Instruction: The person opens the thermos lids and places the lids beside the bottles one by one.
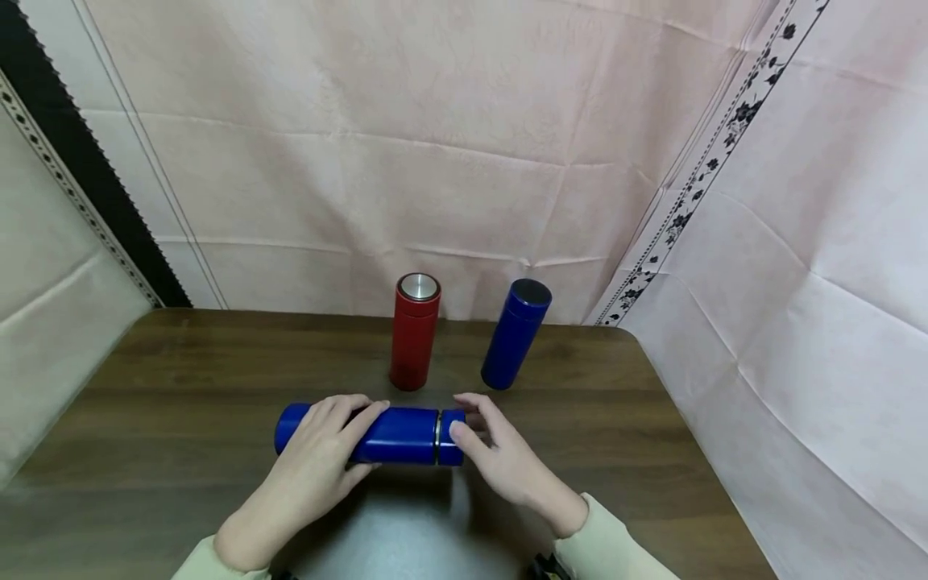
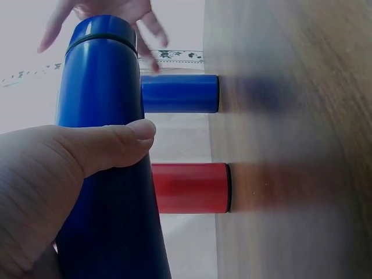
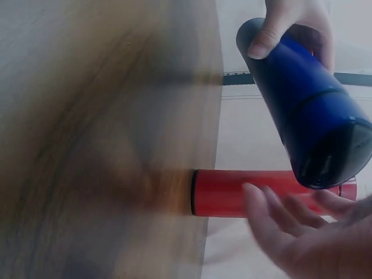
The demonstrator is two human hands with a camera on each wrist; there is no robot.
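Observation:
A large blue bottle (image 1: 402, 436) lies sideways in the grip of my left hand (image 1: 308, 471), held above the table; the left wrist view shows the thumb (image 2: 110, 145) across its side. Beside the capped end is my right hand (image 1: 511, 467), its fingers spread and loosely bent. Both wrist views show a gap between that hand (image 3: 308, 241) and the bottle (image 3: 308, 87). Behind them a red bottle (image 1: 415, 346) with a silvery top stands upright, and a smaller blue bottle (image 1: 513, 342) with a dark top stands to its right.
The brown wooden table (image 1: 181, 387) has its far edge just behind the two standing bottles. Pale cloth (image 1: 435, 161) hangs behind and at both sides, with a dark strip at the left and a flowered border at the right.

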